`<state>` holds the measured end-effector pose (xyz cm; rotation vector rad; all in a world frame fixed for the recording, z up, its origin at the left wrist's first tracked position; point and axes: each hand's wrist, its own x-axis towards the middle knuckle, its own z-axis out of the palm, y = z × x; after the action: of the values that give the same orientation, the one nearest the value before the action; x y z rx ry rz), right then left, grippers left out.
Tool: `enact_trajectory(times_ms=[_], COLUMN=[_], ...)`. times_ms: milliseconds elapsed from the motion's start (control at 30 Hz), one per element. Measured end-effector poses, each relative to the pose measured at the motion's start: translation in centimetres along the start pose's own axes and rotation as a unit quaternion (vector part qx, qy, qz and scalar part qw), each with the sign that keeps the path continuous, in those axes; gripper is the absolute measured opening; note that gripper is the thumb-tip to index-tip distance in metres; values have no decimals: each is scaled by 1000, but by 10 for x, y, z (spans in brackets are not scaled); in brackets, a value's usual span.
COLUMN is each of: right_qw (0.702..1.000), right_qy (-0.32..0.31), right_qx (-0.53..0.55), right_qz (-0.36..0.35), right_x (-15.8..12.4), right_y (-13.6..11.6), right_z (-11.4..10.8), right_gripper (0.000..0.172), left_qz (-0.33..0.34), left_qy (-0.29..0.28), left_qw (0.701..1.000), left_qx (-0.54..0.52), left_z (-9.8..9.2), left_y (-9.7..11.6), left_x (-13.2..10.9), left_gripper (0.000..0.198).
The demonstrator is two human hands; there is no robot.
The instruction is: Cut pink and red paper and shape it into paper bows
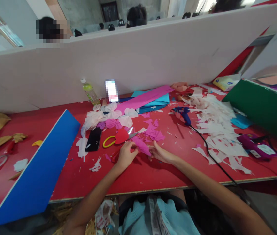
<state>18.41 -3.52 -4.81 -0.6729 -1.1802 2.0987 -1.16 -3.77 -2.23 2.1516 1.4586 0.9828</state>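
Observation:
A piece of pink crepe paper (141, 146) is gathered between my left hand (126, 156) and my right hand (161, 154), with the fingers of both on it. Just beyond my left hand lie yellow-handled scissors (110, 141), partly under a red paper heart (121, 136). Pink paper bows (155, 132) lie past my right hand. Pale paper flowers (111, 114) are grouped farther back on the red table (65, 182), beside a black phone (93, 139).
A blue hot glue gun (183, 114) trails a black cord across the table, among white paper scraps (219, 137). A blue board (35, 169) leans at left, a green board (263, 111) at right. A white partition (128, 58) stands behind, with other people's heads beyond it.

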Motion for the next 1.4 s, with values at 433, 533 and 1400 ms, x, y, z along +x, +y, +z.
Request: enact_trajectory(times_ms=[433, 533, 1400], right_qw=[996, 993, 992], right_qy=[-25, -29, -45], right_qx=[85, 106, 102], right_qz=[33, 46, 60], right_x=[-1, -1, -2], right_y=[-7, -9, -8], right_z=[2, 2, -7], right_gripper=[66, 66, 76], left_qz=[18, 29, 27], left_qy=[-7, -2, -74], left_qw=[1000, 999, 991], left_qx=[18, 31, 109], left_z=[2, 2, 2], left_y=[1, 0, -5], left_x=[0, 0, 1], left_gripper=[7, 7, 9])
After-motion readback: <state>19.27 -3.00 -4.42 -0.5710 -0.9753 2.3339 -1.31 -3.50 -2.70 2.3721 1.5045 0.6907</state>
